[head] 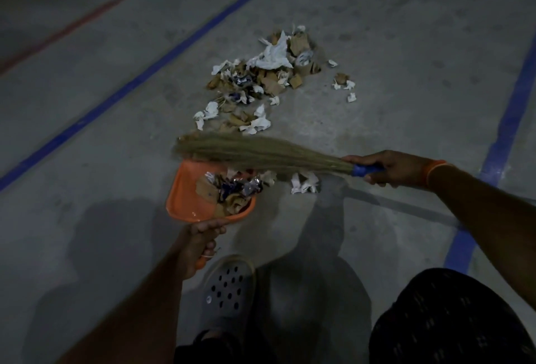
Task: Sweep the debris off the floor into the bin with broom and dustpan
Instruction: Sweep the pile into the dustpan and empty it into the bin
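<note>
The concrete floor (377, 29) carried the main debris pile (261, 79), lying just beyond the grass broom (246, 151). The right hand (388, 167) gripped the broom's blue handle; the left hand (200, 243) was curled round the handle of the orange dustpan (188, 195), already part filled. Short strokes toward the pan, with its lip pressed flat to the floor, would likely serve best. White scraps (304, 183) lay beside the pan. No bin showed, and no writing was legible.
</note>
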`<control>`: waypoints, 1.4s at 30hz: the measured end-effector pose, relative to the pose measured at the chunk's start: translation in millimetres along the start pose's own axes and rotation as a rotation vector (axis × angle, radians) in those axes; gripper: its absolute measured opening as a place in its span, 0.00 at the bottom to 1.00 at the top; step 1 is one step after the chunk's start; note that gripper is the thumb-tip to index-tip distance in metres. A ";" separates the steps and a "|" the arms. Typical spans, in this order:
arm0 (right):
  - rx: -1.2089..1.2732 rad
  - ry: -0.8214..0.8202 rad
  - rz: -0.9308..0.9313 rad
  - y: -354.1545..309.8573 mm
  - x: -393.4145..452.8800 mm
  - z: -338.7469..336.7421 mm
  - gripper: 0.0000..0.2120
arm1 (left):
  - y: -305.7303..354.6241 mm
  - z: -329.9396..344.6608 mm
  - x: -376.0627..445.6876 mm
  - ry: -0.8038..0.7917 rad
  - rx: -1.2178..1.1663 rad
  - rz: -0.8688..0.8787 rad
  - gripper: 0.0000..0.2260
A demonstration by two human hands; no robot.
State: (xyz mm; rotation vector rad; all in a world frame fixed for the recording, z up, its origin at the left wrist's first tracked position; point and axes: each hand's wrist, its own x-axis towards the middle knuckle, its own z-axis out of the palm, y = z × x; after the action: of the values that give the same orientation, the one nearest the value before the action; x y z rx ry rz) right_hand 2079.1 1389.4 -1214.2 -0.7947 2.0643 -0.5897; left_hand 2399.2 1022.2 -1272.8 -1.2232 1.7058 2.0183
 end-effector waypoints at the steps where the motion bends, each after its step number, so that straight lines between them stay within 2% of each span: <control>1: 0.016 0.021 0.002 -0.4 1.0 -5.8 0.29 | -4.3 -4.7 0.9 -0.005 0.010 0.009 0.09; 6: 0.077 0.149 0.038 -12.4 22.3 -27.8 0.29 | -16.9 -23.3 2.9 -0.035 0.043 0.011 0.09; 9: 0.035 0.173 0.072 -23.8 41.7 -34.4 0.29 | -18.4 -23.7 3.8 -0.041 0.009 0.017 0.09; 15: -0.190 0.037 0.178 -40.2 72.3 -17.5 0.29 | -21.8 -30.9 13.3 -0.059 -0.009 -0.026 0.09; 20: -0.200 -0.025 0.185 -31.4 69.0 -6.1 0.30 | -6.8 -26.0 12.2 -0.066 0.027 -0.046 0.09; 26: -0.167 -0.134 0.098 -13.1 39.6 -1.0 0.30 | -4.0 -31.9 17.3 -0.021 0.080 -0.050 0.09; 36: -0.087 -0.158 0.041 6.3 2.8 4.5 0.30 | 9.8 -16.5 3.4 -0.024 -0.048 0.015 0.10; 42: 0.003 -0.106 0.026 15.2 -27.5 -6.6 0.30 | 14.9 -13.5 -3.4 -0.040 0.101 0.005 0.09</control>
State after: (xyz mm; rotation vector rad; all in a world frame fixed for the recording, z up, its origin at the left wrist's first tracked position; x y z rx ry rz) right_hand 2081.3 1420.3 -1205.9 -0.7797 1.9732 -0.5251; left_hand 2397.7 1006.8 -1259.5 -1.1395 1.7703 1.9207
